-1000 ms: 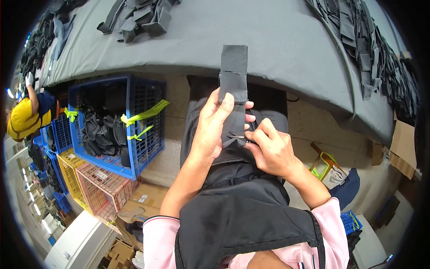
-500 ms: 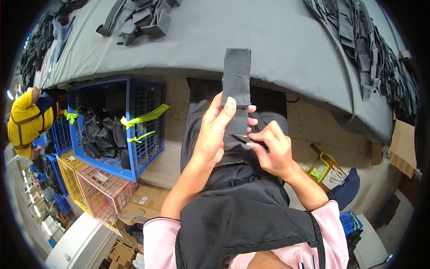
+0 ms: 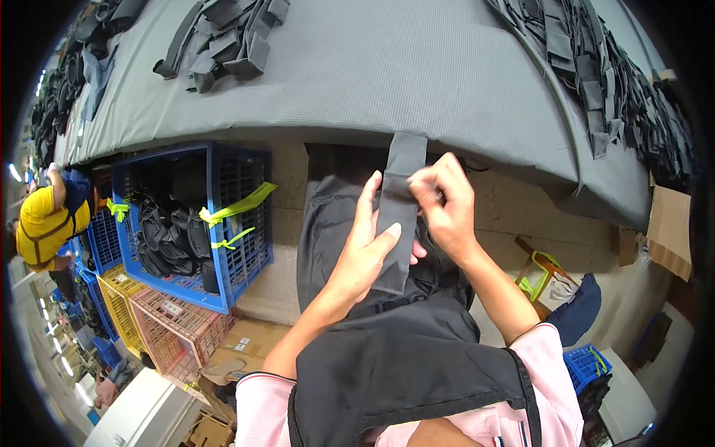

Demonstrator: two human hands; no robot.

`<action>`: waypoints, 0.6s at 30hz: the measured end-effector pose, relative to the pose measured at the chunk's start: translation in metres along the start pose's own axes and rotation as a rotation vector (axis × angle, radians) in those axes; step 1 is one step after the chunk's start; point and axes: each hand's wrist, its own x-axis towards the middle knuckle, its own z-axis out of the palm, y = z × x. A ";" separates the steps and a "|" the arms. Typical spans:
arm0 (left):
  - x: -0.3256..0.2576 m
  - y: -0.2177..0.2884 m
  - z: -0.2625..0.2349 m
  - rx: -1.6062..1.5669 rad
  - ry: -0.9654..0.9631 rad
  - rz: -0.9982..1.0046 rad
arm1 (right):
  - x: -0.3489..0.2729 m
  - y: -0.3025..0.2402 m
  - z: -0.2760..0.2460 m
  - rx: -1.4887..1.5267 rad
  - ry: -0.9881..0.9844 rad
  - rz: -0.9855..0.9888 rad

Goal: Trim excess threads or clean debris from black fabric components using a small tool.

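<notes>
A flat dark grey fabric strip (image 3: 401, 186) runs lengthwise over my lap, its far end against the table edge. My left hand (image 3: 365, 257) is closed on the strip, thumb on top and fingertips showing past its right side. At the strip's right edge, farther up, is my right hand (image 3: 449, 205). Its fingers are curled and pinched, with the fingertips blurred against the fabric. The small pointed snips seen in it a moment ago are hidden by the fingers now. Beneath lies a black apron (image 3: 410, 354) over my lap.
A grey-covered table (image 3: 372, 74) spans the far side, with a bunch of grey strips (image 3: 231, 41) and a long pile of strips (image 3: 596, 82). At left stands a blue crate (image 3: 223, 294) of black pieces. Beyond it is a person in yellow (image 3: 48, 223).
The strip has come nearer to me, and its lower end now lies flat. My right hand has moved up along its edge. The snips' blade no longer shows.
</notes>
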 end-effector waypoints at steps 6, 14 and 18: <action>-0.012 -0.013 -0.014 -0.064 0.095 -0.024 | 0.008 -0.012 0.006 0.316 0.052 0.401; -0.012 -0.016 -0.020 -0.036 0.096 -0.079 | 0.010 -0.005 0.012 0.422 0.067 0.389; -0.004 -0.005 -0.015 0.655 0.072 0.388 | 0.014 -0.001 0.012 0.566 -0.008 0.628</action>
